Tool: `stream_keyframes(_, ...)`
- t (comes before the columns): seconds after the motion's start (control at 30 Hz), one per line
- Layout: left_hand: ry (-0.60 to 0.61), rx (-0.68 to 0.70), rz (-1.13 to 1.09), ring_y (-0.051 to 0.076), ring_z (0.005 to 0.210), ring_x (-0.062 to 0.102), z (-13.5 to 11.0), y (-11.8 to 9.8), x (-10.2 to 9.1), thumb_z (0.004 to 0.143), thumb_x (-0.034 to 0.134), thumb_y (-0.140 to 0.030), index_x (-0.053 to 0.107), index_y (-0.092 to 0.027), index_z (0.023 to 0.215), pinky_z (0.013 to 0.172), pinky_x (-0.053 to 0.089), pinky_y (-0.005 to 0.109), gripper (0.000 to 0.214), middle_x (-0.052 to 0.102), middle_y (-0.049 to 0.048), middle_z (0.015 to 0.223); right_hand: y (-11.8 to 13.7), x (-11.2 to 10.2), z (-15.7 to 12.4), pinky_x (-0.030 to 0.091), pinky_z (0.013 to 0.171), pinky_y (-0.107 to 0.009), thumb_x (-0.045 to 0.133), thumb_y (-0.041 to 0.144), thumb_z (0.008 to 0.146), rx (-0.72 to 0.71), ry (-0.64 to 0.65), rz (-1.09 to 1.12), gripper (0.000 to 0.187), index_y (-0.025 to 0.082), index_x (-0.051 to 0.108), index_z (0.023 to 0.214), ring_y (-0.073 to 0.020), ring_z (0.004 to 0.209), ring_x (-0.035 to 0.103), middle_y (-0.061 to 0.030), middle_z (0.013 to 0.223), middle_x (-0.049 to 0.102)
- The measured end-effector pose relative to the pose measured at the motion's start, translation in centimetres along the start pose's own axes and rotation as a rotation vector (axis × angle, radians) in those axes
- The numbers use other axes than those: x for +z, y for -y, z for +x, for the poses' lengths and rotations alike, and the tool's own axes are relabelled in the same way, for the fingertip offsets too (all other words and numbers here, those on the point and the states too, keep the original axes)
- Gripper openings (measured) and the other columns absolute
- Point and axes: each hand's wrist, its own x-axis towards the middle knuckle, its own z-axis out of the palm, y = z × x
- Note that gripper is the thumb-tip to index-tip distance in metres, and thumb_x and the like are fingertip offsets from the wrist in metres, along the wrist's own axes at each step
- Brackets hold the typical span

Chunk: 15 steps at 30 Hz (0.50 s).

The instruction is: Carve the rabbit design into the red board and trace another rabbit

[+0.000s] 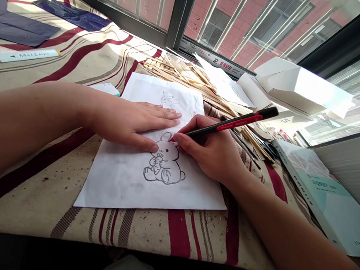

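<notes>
A white sheet of paper (pixel 114 184) lies on the striped cloth, bearing a black outline drawing of a bunny (pixel 171 167) that hugs a carrot. Higher on the same sheet is a smaller, fainter drawing (pixel 169 99), partly covered. My left hand (pixel 134 121) rests flat on the paper, fingers stretched to the right, its thumb at the bunny's face. Between the fingers and thumb of my right hand (pixel 213 150) is a black and red pen (pixel 234 121). Its tip is at the bunny's head, close to the ear; whether it touches the paper I cannot tell.
Thin wooden sticks (pixel 184 75) lie heaped behind the paper. White boxes (pixel 302 84) stand by the window at the right, and a pale green book (pixel 327 196) lies below them. Dark blue sheets (pixel 71 14) and a white marker (pixel 24 56) are at the left.
</notes>
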Motion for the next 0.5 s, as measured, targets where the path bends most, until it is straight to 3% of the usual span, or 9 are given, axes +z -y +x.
stream_keyframes(0.27, -0.002, -0.019, -0.018, 0.033, 0.178, 0.014, 0.08, -0.14, -0.09, 0.100, 0.043, -0.074, 0.023, -0.020, 0.183, 0.144, 0.011, 0.047, 0.101, 0.012, 0.0059, 0.192, -0.41, 0.01, -0.02, 0.051, 0.069, -0.035, 0.088, 0.034, 0.089, 0.033, -0.034, -0.006, 0.025, 0.024, 0.066, 0.084, -0.0188, 0.073, 0.064, 0.0012, 0.074, 0.072)
stream_keyframes(0.5, -0.009, -0.025, -0.019, 0.033, 0.178, 0.014, 0.05, 0.05, -0.05, 0.101, 0.045, -0.075, 0.024, -0.027, 0.183, 0.144, 0.012, 0.048, 0.098, 0.012, 0.0025, 0.192, -0.35, 0.01, -0.05, 0.051, 0.070, -0.036, 0.084, 0.033, 0.089, 0.037, -0.056, -0.033, 0.022, 0.024, 0.065, 0.083, -0.0189, 0.073, 0.063, 0.0011, 0.073, 0.071)
